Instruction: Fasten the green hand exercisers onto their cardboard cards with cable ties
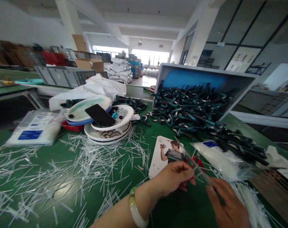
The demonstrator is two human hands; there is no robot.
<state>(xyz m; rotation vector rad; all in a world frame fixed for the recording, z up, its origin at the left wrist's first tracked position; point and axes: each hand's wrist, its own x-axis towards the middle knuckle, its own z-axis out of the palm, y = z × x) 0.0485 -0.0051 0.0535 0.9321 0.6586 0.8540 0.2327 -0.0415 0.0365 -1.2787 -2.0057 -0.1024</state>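
Note:
My left hand [172,179], with a pale jade bangle [135,209] on its wrist, pinches one edge of a clear plastic sleeve [193,163]. My right hand [227,202] grips the sleeve's lower end, and the plastic slants up and away between them. Just behind the sleeve lies a printed card [164,155] showing a person in a dark shirt. Red-handled scissors [197,163] lie beyond my fingers, seen through the plastic. Thin white plastic strips [87,171] are scattered over the green workbench [144,193] to the left of my hands.
A tilted blue-lined bin [193,79] holds a heap of dark teal spring clips [189,110], which spill onto the bench. Stacked white round trays [108,133] with metal parts and a black phone [100,115] stand at centre. Plastic bags [220,161] lie nearby.

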